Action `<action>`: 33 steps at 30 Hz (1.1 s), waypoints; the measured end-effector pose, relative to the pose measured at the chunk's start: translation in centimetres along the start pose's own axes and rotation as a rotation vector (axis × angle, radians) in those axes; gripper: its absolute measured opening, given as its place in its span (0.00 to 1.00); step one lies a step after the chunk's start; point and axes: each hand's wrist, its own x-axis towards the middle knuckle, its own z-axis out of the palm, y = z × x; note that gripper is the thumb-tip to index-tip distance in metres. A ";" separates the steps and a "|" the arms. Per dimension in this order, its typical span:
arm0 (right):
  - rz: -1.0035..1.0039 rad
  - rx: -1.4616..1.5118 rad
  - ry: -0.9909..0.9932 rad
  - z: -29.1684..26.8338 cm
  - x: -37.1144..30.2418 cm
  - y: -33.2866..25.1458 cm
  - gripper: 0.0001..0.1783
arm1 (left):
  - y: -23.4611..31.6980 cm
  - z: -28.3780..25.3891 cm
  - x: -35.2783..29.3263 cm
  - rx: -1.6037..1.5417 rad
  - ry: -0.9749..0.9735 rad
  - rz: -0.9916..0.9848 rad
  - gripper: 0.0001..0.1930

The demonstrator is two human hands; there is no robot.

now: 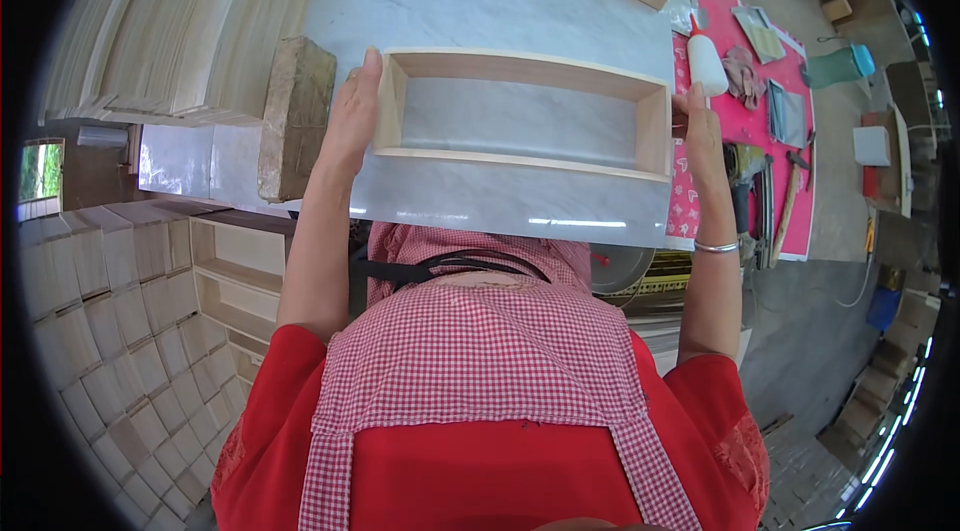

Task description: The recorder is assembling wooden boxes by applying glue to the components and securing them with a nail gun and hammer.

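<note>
Far to my left, piles of pale wooden pieces (130, 331) rose beside the table (480, 16), and a tall stack of thin boards (190, 21) stood near its left edge. Next came a brown block (297, 121), just left of my left hand (350, 116). That hand was nearly straight, holding the left end of the wooden frame (520, 164). The frame, a long open rectangle, lay in front of me over the grey tabletop, which showed through its middle. My right hand (703, 136) held the other end, thumb raised and fingers partly hidden, so the piece sat between my two hands. Just beyond it, a white bottle (706, 66) with a red tip lay on the pink mat (712, 3), near a crumpled cloth (742, 79). Farther right were a hammer (786, 206) and a teal container (842, 66).
</note>
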 end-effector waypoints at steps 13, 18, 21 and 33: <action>-0.364 -0.968 0.408 -8.3 9.3 7.7 0.27 | -0.5 0.9 -2.2 -0.289 0.020 0.034 0.23; -0.116 -0.976 0.423 -6.0 10.5 7.4 0.32 | -0.4 0.9 -2.3 -0.310 0.013 0.005 0.23; -0.196 -0.657 0.524 -6.0 9.9 6.3 0.33 | -0.5 1.1 -2.4 -0.321 0.037 0.011 0.23; -0.356 0.017 0.865 -2.5 3.6 -1.6 0.24 | -1.1 0.8 -2.2 -0.368 0.029 0.072 0.22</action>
